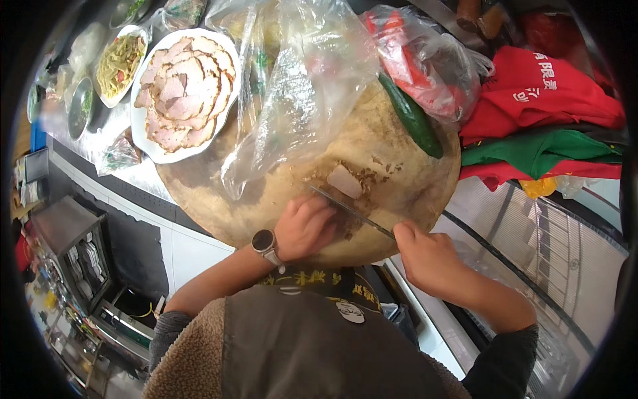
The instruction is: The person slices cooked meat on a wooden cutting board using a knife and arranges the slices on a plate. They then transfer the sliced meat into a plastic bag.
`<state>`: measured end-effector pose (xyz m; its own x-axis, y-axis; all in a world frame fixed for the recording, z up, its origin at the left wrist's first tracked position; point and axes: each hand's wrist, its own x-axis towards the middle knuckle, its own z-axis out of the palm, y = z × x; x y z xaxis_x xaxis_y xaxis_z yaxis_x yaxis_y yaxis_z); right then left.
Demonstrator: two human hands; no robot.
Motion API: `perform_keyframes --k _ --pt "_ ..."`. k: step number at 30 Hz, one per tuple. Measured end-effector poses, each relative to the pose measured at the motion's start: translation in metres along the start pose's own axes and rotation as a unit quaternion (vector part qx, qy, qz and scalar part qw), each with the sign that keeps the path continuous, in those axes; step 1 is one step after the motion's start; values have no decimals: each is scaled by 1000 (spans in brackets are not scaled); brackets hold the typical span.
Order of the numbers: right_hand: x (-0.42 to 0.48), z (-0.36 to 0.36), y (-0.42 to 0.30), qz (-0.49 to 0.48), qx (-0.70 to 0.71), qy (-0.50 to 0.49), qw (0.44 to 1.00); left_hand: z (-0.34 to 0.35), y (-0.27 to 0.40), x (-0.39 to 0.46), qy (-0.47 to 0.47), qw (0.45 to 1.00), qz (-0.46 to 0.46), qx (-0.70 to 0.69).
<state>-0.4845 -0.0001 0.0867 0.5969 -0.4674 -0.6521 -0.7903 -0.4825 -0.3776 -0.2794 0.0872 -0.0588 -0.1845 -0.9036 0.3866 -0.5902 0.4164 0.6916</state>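
My right hand [429,259] grips the handle of a knife [354,212], whose blade slants up and left across a round wooden chopping block [209,199]. Behind the blade lies a small slice of meat [345,181], with brown crumbs beside it. My left hand [305,227], with a watch on the wrist, is at the near side of the blade, fingers bent and partly blurred; whether it holds anything cannot be made out. To the upper left, a white plate [137,112] bears overlapping meat slices [182,92] laid in rings.
Clear plastic bags [299,99] cover the block's far part. A cucumber [411,117] lies at its right, beside a bag of red peppers [406,65]. Red cloth [543,99] and green cloth [543,152] lie farther right. Another dish of food [119,67] and a metal bowl [80,108] stand left.
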Motion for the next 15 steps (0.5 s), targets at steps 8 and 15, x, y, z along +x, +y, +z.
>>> perform_keyframes --k 8,15 --pt "43 42 -4 7 24 25 999 1 -1 3 15 1000 18 3" --pt "33 35 8 -45 48 109 992 1 2 -1 21 999 8 31"
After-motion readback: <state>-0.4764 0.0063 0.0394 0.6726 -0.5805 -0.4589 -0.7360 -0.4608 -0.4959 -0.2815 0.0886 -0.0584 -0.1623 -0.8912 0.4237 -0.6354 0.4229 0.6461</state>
